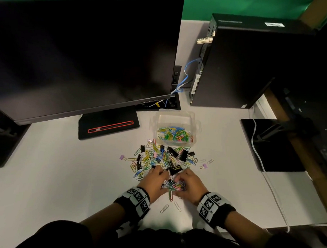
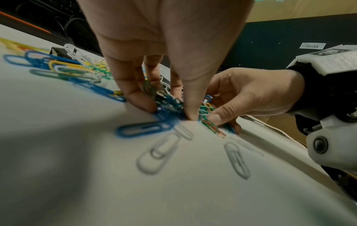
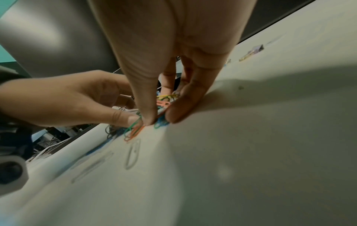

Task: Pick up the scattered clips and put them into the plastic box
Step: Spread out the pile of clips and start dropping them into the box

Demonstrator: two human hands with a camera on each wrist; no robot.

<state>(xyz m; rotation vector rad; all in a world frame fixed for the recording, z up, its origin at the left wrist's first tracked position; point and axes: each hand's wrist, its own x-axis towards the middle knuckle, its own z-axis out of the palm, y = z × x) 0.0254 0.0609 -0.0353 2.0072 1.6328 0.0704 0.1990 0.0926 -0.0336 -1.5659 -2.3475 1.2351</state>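
I see the white table (image 1: 58, 175) with the dark monitor (image 1: 81, 52) at its back left and the black PC (image 1: 240, 64) at the back right, a black pad (image 1: 272, 147) lying near the right edge. In front of the monitor's stand sits the clear box (image 1: 174, 116), open, with a layer of coloured paper clips already in its near end. Just beside the box, on my side of it, the pile (image 1: 160, 157) of paper clips and black binder clips spreads over the table, with a few purple binder clips apart at its edges. My left hand (image 1: 154, 182) and right hand (image 1: 187, 184) meet at the near end of the pile, fingertips down on the table. Each has its thumb and fingers curled in, pinching a bunch of clips (image 1: 173, 186) between them. Two white clips (image 1: 164, 208) lie loose nearer to me.
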